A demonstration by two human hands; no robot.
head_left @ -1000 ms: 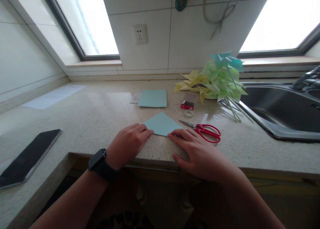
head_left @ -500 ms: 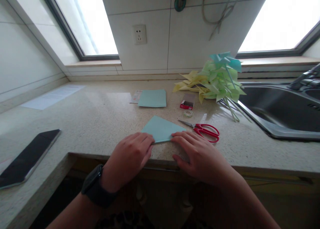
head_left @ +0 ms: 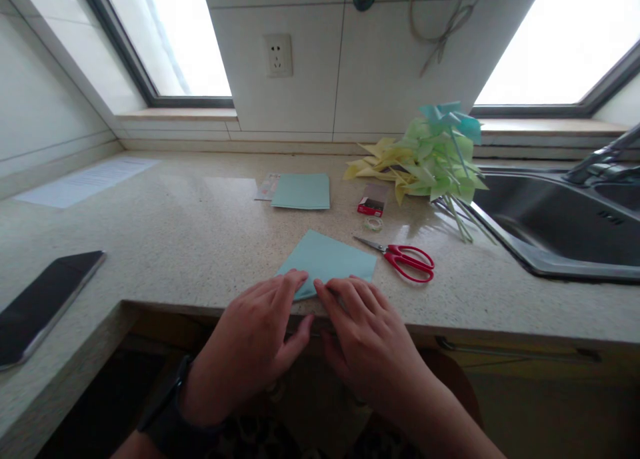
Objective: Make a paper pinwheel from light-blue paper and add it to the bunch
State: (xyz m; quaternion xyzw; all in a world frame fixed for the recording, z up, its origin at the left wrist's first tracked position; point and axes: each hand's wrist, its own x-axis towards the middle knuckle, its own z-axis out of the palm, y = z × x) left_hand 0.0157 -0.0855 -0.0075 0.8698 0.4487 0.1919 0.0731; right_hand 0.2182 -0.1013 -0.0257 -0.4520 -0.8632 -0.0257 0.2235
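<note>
A light blue sheet of paper (head_left: pixel 327 259) lies on the speckled stone counter (head_left: pixel 200 239) near its front edge. My left hand (head_left: pixel 253 342) and my right hand (head_left: pixel 367 335) lie side by side, their fingertips pressing the paper's near corner flat; the corner itself is hidden under the fingers. A black watch sits on my left wrist. Red-handled scissors (head_left: pixel 407 260) lie shut just right of the paper.
A stack of blue paper (head_left: pixel 301 191) and a small red box (head_left: pixel 373 200) sit further back, with a roll of tape (head_left: pixel 373 223). Green and yellow paper pinwheels (head_left: pixel 430 159) are heaped beside the sink (head_left: pixel 555 222). A dark phone (head_left: pixel 43 302) lies at the left.
Both hands have drawn together toward the paper's near corner, and the paper now lies spread wider with its near edge closer to the counter's front edge. The view tilted down slightly.
</note>
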